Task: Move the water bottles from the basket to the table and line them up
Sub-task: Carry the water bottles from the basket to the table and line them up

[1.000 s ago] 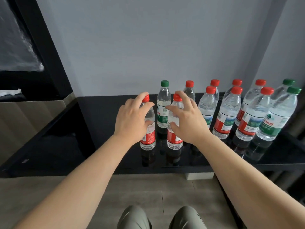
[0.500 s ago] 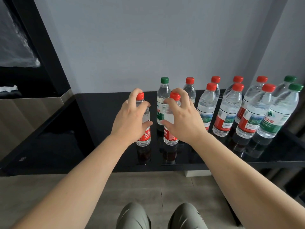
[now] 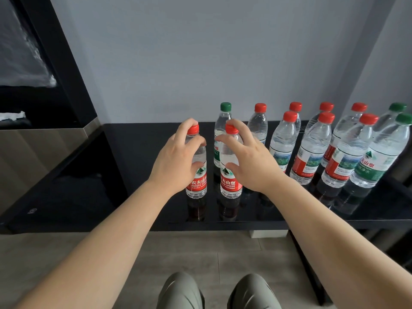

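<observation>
We see the left hand [image 3: 176,162] wrapped round a red-capped water bottle [image 3: 197,185]: thumb [image 3: 197,165] across the front above the label, index finger up by the cap. The right hand [image 3: 252,162] grips a second red-capped bottle [image 3: 230,184] the same way, with its thumb on the front and its fingers round the neck. Both bottles stand upright on the glossy black table [image 3: 138,170], just beside each other near the front edge, left of the two rows of other bottles [image 3: 312,152]. The palms hide much of both bottles. We cannot tell how firm either grip is. A green-capped bottle [image 3: 223,118] stands behind them, partly covered. The far-right bottle [image 3: 383,157] meets the frame edge.
</observation>
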Tool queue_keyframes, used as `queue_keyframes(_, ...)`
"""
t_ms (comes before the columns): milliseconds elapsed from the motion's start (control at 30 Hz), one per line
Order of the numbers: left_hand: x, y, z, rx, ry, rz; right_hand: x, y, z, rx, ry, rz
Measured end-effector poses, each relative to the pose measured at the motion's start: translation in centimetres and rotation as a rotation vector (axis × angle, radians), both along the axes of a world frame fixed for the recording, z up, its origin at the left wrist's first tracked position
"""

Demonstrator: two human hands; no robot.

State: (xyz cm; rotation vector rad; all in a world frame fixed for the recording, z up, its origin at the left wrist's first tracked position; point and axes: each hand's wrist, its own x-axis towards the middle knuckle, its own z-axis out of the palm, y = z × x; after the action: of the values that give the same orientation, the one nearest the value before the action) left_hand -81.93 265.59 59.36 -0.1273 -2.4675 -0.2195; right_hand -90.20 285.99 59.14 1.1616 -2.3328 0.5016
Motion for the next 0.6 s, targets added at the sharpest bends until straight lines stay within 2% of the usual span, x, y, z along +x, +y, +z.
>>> queue_keyframes(133,0.4,-0.5,-0.1,0.001,-0.006,0.001,0.5,-0.1,-0.2,0.035,0.055,-0.130)
queue_keyframes(600,0.3,-1.0,-0.8,0.056,-0.067,-0.049,0.6,-1.4,-0.9,-0.055,-0.021,-0.110)
